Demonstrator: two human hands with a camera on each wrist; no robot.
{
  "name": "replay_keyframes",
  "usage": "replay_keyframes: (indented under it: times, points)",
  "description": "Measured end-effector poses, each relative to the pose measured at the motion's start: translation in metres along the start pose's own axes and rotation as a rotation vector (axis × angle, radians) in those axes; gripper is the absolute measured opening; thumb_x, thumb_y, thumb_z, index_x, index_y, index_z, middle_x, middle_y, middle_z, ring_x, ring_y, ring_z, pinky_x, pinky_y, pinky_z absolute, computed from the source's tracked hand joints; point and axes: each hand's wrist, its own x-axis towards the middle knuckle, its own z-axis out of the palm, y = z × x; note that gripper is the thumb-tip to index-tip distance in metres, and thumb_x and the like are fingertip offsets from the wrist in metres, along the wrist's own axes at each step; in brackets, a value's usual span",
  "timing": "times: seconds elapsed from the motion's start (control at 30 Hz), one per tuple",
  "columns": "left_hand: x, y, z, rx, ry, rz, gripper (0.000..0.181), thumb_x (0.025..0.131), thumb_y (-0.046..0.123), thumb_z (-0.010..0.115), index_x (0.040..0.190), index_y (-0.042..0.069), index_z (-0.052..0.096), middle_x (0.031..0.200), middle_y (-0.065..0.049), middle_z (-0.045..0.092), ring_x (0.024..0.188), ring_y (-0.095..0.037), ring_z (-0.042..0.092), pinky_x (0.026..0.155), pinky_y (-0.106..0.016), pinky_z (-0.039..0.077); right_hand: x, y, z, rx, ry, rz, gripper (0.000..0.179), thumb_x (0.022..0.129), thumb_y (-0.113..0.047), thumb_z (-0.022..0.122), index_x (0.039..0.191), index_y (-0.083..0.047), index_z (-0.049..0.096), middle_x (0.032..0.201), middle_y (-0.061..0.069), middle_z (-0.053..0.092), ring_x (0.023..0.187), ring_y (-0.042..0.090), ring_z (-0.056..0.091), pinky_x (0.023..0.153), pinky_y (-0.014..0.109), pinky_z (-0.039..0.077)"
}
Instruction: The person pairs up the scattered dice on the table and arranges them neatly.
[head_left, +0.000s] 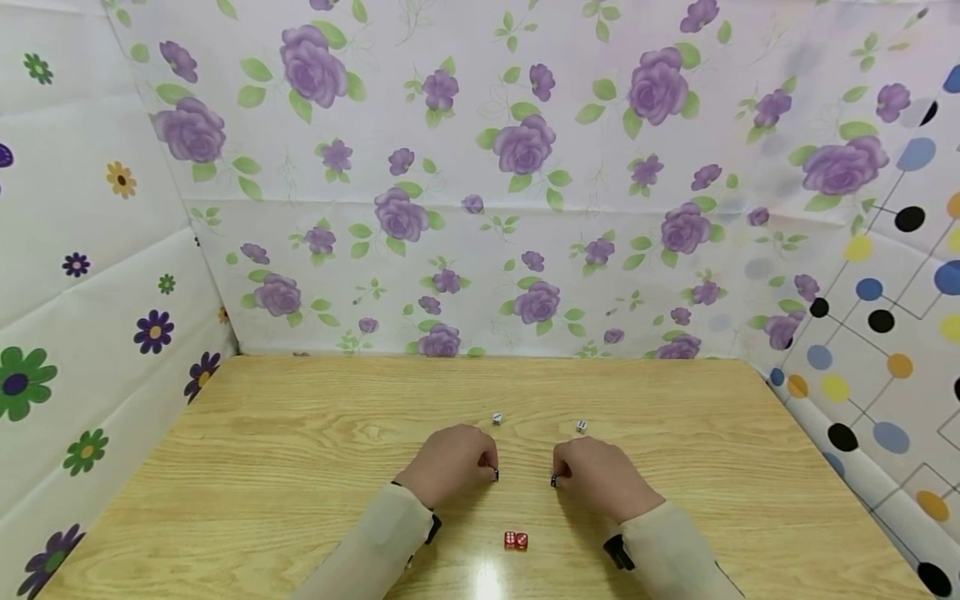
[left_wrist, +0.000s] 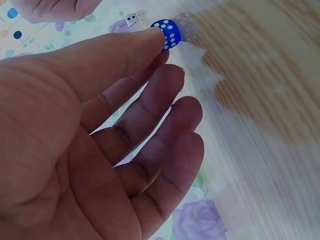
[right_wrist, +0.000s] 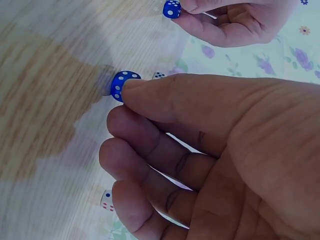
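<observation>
In the head view my left hand (head_left: 453, 462) is low over the wooden table, pinching a small blue die (left_wrist: 169, 35) with white dots between thumb and forefinger. A short gap to its right, my right hand (head_left: 606, 477) pinches a second blue die (right_wrist: 120, 86) the same way. Both dice are right at the tabletop. The other fingers of each hand are loosely bent. Beyond the left hand lies one white die (head_left: 497, 418), and just past the right hand another white die (head_left: 581, 426). Nearer the body, two red dice, a left one (head_left: 510, 540) and a right one (head_left: 522, 541), sit side by side.
The light wooden table (head_left: 300, 467) reaches back to a wall cloth (head_left: 480, 275) with purple roses. A flower-patterned cloth (head_left: 112, 333) hangs on the left, and a dotted one (head_left: 862, 350) on the right. Each wrist wears a dark strap near its beige sleeve.
</observation>
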Motion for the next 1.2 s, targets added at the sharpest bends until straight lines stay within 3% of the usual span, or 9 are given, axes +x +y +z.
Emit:
replay_keyframes:
  times: [0.43, 0.97, 1.2]
  points:
    - [-0.0022, 0.0002, -0.0008, -0.026, -0.01, -0.021, 0.011, 0.09, 0.016, 0.081, 0.081, 0.019, 0.076, 0.076, 0.013, 0.065, 0.073, -0.004, 0.059, 0.072, -0.028, 0.054, 0.0, -0.0016, 0.0001, -0.003, 0.003, 0.001, 0.017, 0.087, -0.009, 0.082, 0.079, -0.018, 0.07, 0.076, -0.009, 0.063, 0.069, 0.008, 0.057, 0.063, 0.035, 0.051]
    - [0.0015, -0.0026, 0.0054, 0.02, -0.016, -0.001, 0.013, 0.093, 0.016, 0.079, 0.082, 0.022, 0.074, 0.079, 0.013, 0.066, 0.073, -0.003, 0.059, 0.071, -0.026, 0.054, 0.0011, -0.007, -0.0003, -0.006, 0.001, -0.012, 0.017, 0.088, -0.008, 0.082, 0.079, -0.017, 0.069, 0.075, -0.009, 0.063, 0.068, 0.009, 0.057, 0.064, 0.034, 0.051]
    - [0.0029, 0.0031, 0.0057, 0.028, -0.016, 0.003, 0.012, 0.093, 0.017, 0.079, 0.083, 0.022, 0.074, 0.077, 0.015, 0.064, 0.071, -0.002, 0.056, 0.071, -0.026, 0.052, 0.0039, -0.0074, 0.0053, -0.016, 0.021, -0.048, 0.015, 0.088, -0.01, 0.082, 0.081, -0.017, 0.071, 0.077, -0.009, 0.064, 0.069, 0.006, 0.056, 0.064, 0.032, 0.051]
